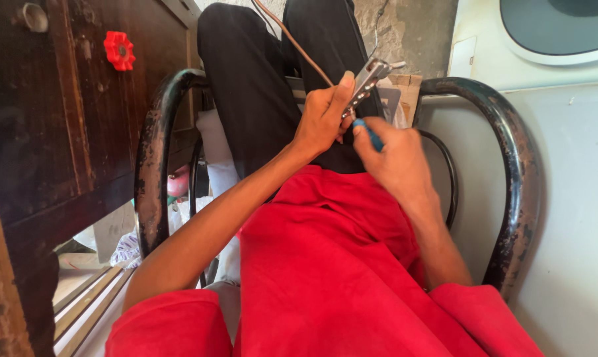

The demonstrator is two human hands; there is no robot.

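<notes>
My left hand (pixel 324 116) grips a small silver metal part (pixel 367 79) with wires running off it, a brown cable (pixel 299 46) leading up and away. My right hand (pixel 398 158) holds a blue-handled tool (pixel 371 134) whose tip meets the metal part just below my left thumb. Both hands hover over my lap, above black trousers (pixel 259 86) and a red shirt (pixel 325 264). The tool's tip is hidden between the fingers.
I sit in a chair with curved black metal armrests, one on the left (pixel 155 152) and one on the right (pixel 510 165). A dark wooden cabinet (pixel 61 119) with a red flower-shaped knob (pixel 119 50) stands at left. A white appliance (pixel 563 132) stands at right.
</notes>
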